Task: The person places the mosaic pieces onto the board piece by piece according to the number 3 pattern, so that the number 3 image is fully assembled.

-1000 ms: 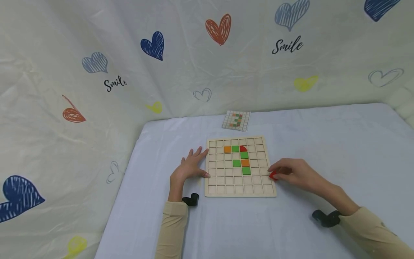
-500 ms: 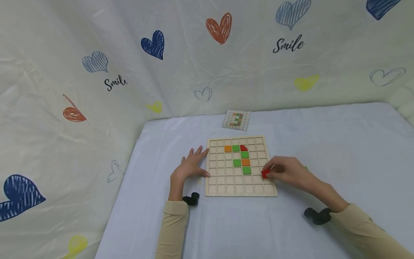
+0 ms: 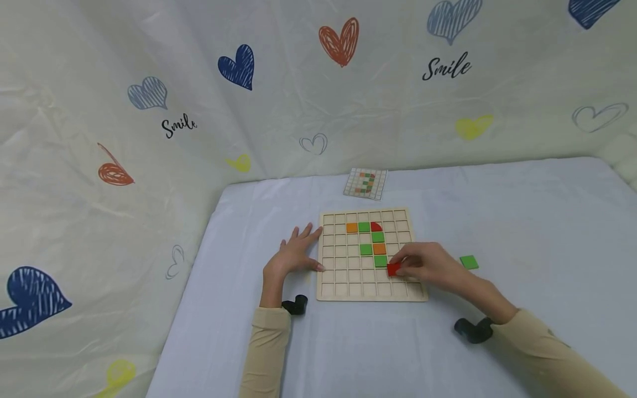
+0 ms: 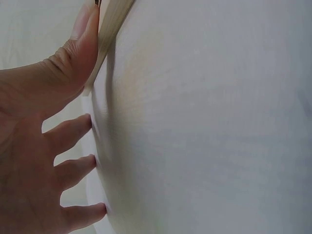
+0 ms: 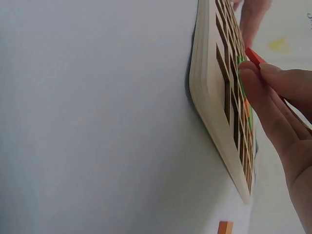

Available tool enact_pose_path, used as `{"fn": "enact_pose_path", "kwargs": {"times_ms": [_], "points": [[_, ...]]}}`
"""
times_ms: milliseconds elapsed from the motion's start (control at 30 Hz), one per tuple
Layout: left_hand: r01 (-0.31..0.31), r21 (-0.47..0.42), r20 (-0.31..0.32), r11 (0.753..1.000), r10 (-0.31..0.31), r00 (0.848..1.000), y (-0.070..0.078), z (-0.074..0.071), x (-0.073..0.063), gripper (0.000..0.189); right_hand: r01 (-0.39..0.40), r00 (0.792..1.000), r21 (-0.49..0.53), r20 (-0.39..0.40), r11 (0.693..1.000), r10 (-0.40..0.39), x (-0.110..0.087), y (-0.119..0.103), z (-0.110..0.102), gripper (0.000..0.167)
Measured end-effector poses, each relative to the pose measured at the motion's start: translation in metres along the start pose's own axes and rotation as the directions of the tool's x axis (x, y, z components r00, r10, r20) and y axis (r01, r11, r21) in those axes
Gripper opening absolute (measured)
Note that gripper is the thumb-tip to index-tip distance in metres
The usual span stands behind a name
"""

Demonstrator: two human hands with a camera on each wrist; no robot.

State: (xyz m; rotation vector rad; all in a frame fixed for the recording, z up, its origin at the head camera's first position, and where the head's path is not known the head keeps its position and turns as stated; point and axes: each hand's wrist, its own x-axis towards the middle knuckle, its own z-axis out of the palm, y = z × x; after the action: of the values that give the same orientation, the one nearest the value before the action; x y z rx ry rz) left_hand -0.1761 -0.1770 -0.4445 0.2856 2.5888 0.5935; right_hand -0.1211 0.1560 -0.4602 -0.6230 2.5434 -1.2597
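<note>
A square wooden grid board [image 3: 348,287] lies on the white cloth, with orange, green and red tiles set in some of its cells. Between thumb and fingertips, my right hand [image 3: 428,265] pinches a red tile [image 3: 393,269] over the board, just below and right of the lowest green tile [image 3: 380,261]. The right wrist view shows this red tile [image 5: 255,57] held tilted above the grid. Fingers spread, my left hand [image 3: 292,257] rests at the board's left edge; in the left wrist view its thumb [image 4: 78,53] touches the board's side.
A card [image 3: 365,183] printed with a coloured grid pattern lies beyond the board. One loose green tile [image 3: 469,262] is on the cloth near my right wrist. An orange piece [image 5: 224,227] lies past the board in the right wrist view.
My right hand has carried the red tile leftward, from the board's right edge to over the grid. The loose green tile has come into sight. My left hand stays put.
</note>
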Motion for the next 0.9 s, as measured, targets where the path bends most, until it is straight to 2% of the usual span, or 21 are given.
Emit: {"fn": "enact_pose_path", "kwargs": {"times_ms": [267,633,900], "points": [[-0.002,0.003,-0.002,1.000,0.002,1.000,0.000,0.001,0.001,0.104,0.084,0.996,-0.098,-0.005,0.992,-0.085,0.007,-0.003,0.008,0.019],[-0.010,0.003,-0.007,1.000,0.010,1.000,0.001,0.001,0.001,0.104,0.145,0.989,-0.173,0.039,0.974,-0.140,0.016,-0.013,0.014,0.017],[0.000,0.007,-0.001,1.000,0.000,1.000,0.000,-0.001,0.001,0.104,0.206,0.979,-0.267,0.048,0.941,-0.200,0.018,-0.013,0.022,0.018]]}}
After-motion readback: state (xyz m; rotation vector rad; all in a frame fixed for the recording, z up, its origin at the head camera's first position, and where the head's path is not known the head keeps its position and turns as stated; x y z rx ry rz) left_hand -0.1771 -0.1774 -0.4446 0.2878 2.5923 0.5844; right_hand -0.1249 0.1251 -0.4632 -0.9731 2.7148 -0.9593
